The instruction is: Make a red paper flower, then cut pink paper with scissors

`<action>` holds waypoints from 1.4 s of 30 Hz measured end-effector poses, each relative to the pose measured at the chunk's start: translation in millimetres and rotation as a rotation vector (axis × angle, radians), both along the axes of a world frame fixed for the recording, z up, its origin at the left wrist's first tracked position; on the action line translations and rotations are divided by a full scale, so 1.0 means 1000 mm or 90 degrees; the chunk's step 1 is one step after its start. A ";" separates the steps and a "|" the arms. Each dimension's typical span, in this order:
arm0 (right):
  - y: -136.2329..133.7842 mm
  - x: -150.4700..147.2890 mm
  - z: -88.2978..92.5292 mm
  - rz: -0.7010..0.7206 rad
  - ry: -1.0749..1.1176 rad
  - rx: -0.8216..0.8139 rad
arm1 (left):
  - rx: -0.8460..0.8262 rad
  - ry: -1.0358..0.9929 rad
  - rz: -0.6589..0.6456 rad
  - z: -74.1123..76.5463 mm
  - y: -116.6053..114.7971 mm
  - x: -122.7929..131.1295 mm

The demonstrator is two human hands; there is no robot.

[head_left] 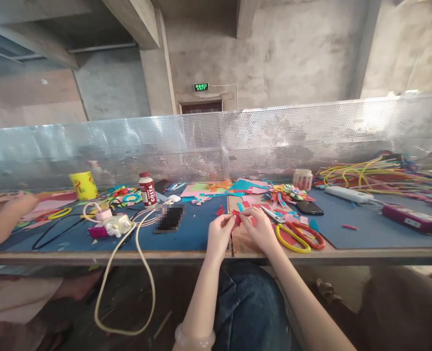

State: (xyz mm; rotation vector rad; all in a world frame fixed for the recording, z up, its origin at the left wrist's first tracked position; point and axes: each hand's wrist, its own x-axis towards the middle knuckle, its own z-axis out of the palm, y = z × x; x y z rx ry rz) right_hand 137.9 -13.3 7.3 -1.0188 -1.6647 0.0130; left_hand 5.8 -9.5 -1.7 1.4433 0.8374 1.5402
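My left hand [220, 233] and my right hand [258, 228] meet over the table's front part, fingertips closed on one small red paper piece [237, 218] between them. The fingers partly cover it, so its full shape is hidden. Another red paper scrap [220, 210] lies just behind my left hand. To the right of my right hand rest scissors with yellow and orange handles [299, 238]; their blades point away to the left, among pink and blue scraps. Behind them sits a pile of multicoloured paper flowers [284, 194].
A phone [170, 218] and a red-labelled bottle [147, 190] stand left, near a cream cable [140, 239] looping off the edge. Right are a dark phone [310, 208], power strips [415, 218] and coloured pipe-like strands [369, 175]. Another person's hand [14, 207] works far left.
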 end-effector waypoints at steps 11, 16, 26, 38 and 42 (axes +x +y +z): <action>0.004 -0.003 -0.006 -0.054 -0.037 0.028 | 0.017 0.018 0.016 -0.002 0.001 0.000; -0.003 -0.009 -0.006 -0.029 -0.045 0.036 | 0.016 0.006 0.040 -0.002 0.001 0.001; -0.005 0.004 0.005 0.177 0.160 -0.125 | 0.000 -0.032 0.006 0.005 -0.005 0.001; -0.004 0.005 0.004 0.292 0.273 -0.231 | 0.006 -0.003 -0.025 0.004 -0.005 -0.002; -0.004 0.005 0.004 0.284 0.295 -0.228 | 0.004 -0.008 -0.041 0.003 -0.005 -0.001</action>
